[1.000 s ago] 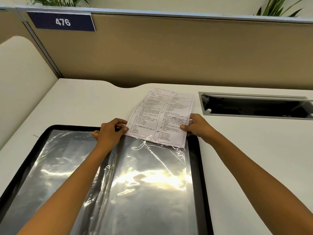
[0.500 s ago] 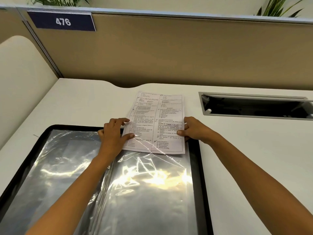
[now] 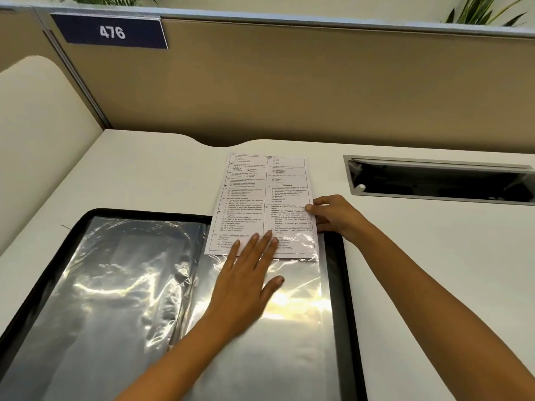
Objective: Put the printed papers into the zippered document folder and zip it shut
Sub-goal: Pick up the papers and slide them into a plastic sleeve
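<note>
The zippered document folder lies open on the white desk, black-rimmed, with shiny clear plastic sleeves inside. A printed paper sits with its near end tucked into the top of the right-hand sleeve; most of the sheet sticks out onto the desk beyond the folder. My left hand lies flat on the right sleeve, fingers straight, fingertips over the paper's lower edge. My right hand pinches the paper's right edge between thumb and fingers at the folder's top right corner.
A recessed cable tray with an open lid is set in the desk at the right. A tan partition with a "476" sign stands behind. A cream panel borders the left.
The paper has straightened and slid further into the right sleeve. My left hand let go of its left edge and moved down, now flat on the sleeve.
</note>
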A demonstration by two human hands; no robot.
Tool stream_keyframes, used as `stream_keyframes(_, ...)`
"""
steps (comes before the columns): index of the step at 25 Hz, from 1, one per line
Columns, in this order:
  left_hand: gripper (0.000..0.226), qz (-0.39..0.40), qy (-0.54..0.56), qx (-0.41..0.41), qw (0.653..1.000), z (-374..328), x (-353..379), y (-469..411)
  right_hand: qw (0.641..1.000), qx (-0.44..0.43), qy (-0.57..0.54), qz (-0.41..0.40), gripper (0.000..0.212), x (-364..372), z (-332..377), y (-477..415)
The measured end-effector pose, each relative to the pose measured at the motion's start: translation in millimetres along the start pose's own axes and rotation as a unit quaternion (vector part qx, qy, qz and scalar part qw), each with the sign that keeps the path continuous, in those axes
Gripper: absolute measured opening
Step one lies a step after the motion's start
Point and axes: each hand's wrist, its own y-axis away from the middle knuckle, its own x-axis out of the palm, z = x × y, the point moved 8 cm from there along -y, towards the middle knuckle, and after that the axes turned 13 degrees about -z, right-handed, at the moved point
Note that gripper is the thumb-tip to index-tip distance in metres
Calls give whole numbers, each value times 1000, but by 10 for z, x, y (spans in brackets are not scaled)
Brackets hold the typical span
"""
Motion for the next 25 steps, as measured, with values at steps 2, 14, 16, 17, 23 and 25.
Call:
stream_keyframes(2, 65, 5, -18, -6, 1000, -29, 37, 3, 1000, 1, -15, -15, 23, -2, -1, -22)
stream_keyframes(14, 67, 24, -31, -20, 999, -29, 98, -56, 1000, -2, -15, -24, 30, -21, 114, -166)
stream_keyframes(16, 67, 22, -32, -19, 999, -30, 101, -57, 997, 3, -62, -50, 33, 1, 154, -272)
stream_keyframes(17, 67, 21, -31, -20, 999, -27, 105, -59, 995, 0, -78, -60, 35, 14, 186, -309)
stream_keyframes(23, 66, 10, -32, -28, 999, 8, 87, -71, 1000, 12, -4, -27, 41, 13, 200, -218)
stream_keyframes(25, 66, 13, -29, -31, 999, 7, 92, -66, 999, 18, 45, 8, 41, -30, 163, -165)
